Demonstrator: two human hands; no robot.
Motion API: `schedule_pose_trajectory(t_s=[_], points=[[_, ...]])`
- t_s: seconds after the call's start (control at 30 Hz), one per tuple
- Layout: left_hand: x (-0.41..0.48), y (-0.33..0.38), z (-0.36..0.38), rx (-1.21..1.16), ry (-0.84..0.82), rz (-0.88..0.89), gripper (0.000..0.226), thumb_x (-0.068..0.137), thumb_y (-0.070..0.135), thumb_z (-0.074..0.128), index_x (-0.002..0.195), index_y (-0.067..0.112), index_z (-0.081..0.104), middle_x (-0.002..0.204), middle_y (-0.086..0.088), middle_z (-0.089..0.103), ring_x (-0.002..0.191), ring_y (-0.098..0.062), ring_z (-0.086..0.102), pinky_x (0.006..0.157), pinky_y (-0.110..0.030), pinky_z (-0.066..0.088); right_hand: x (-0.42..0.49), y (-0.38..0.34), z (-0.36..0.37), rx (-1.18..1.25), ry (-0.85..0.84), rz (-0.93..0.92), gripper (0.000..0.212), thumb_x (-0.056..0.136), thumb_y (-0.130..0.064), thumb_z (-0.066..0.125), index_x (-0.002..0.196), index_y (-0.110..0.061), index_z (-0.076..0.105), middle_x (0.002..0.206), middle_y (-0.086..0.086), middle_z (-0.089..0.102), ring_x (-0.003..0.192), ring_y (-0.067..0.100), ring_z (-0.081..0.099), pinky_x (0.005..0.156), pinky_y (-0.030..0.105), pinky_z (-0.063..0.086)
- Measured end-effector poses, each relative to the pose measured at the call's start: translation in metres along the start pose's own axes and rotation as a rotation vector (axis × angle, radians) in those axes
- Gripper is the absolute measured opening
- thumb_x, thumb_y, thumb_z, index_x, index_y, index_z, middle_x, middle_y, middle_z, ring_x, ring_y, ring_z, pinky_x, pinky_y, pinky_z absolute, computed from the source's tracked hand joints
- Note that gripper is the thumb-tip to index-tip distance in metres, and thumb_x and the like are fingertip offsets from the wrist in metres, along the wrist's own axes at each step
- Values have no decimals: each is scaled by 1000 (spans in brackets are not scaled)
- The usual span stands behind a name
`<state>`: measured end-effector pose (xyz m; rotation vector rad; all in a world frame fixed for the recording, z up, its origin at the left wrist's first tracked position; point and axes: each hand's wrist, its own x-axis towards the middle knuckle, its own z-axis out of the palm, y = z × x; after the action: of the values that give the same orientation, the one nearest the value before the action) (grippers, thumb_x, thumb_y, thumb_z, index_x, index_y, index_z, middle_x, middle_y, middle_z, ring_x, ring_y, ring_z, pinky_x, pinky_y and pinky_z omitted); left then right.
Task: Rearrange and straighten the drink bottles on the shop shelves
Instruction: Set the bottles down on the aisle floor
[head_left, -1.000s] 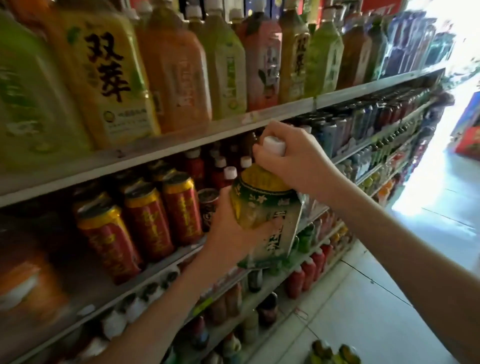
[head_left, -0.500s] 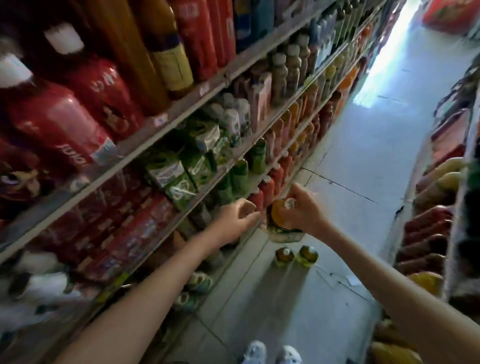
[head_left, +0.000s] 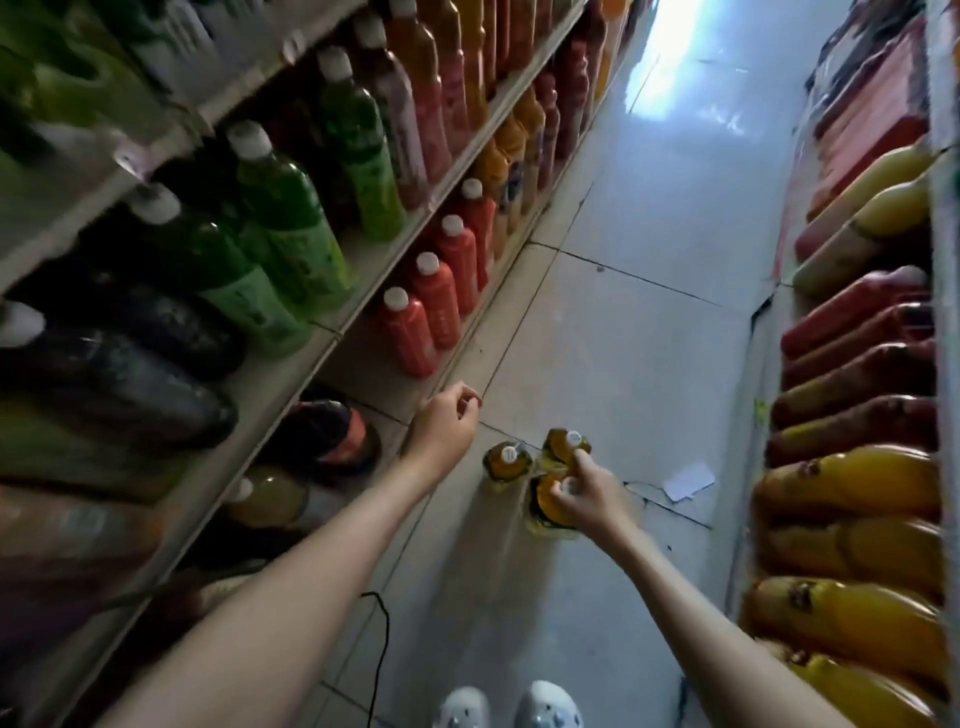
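Three yellow drink bottles with white caps stand close together on the tiled floor. My right hand (head_left: 584, 493) grips the cap end of the nearest yellow bottle (head_left: 545, 512), which stands beside the other two (head_left: 508, 461) (head_left: 566, 446). My left hand (head_left: 448, 423) hovers loosely curled and holds nothing, next to the bottom shelf (head_left: 467, 332). That shelf carries a row of red bottles (head_left: 410, 332); the shelf above it holds green bottles (head_left: 291, 228).
Shelves of bottles line the left side of the aisle, and yellow and red bottles (head_left: 852, 483) fill the right-hand rack. A white paper slip (head_left: 688, 481) lies on the floor. A black cord (head_left: 382, 654) and my white shoes (head_left: 509, 706) are below.
The view has dropped from the upper shelves to the floor. The yellow bottle, held in both hands a second ago, now stands on the floor by two others; my left hand has let go.
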<state>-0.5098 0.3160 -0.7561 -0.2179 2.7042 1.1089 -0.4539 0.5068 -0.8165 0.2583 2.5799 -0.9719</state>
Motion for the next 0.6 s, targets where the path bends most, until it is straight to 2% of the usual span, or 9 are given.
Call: schedule_pose_trajectory(t_s=[0.1,0.23,0.3,0.5,0.6], points=[[12,-39,70,44,11,-38,17,93,16,49,95,8,64,96,-9,66,86,-22,58,71,-27,41,21,59,42,-56,43,29,18,78,-16,58,72,-18,41,67,1,56,69,25,55,54,30,31],[19,-86,137,56,31,-92,18,95,14,45,97,7,62,100,-7,59,85,-11,46,68,-17,28,47,121,93,-63,18,99,10,79,-13,58,75,-13,48,73,5,61,69,22,54,48,27,32],[21,-108,162,71,-17,-97,19,96,15,44,97,8,61,99,-7,58,84,-13,46,69,-19,30,58,143,115,-57,12,139,12,78,-12,58,74,-14,47,72,5,60,69,23,54,51,27,34],[30,-163,202,95,-91,-139,18,95,17,44,97,11,61,101,-4,58,83,-15,50,70,-24,35,76,179,170,-77,21,240,9,82,-10,54,78,-9,46,77,13,61,78,31,56,62,37,46],[27,-176,206,107,-103,-173,18,95,17,45,98,11,62,102,-6,59,87,-19,53,71,-25,38,82,180,177,-81,25,251,9,85,-14,53,81,-9,46,80,12,61,80,31,57,61,39,48]])
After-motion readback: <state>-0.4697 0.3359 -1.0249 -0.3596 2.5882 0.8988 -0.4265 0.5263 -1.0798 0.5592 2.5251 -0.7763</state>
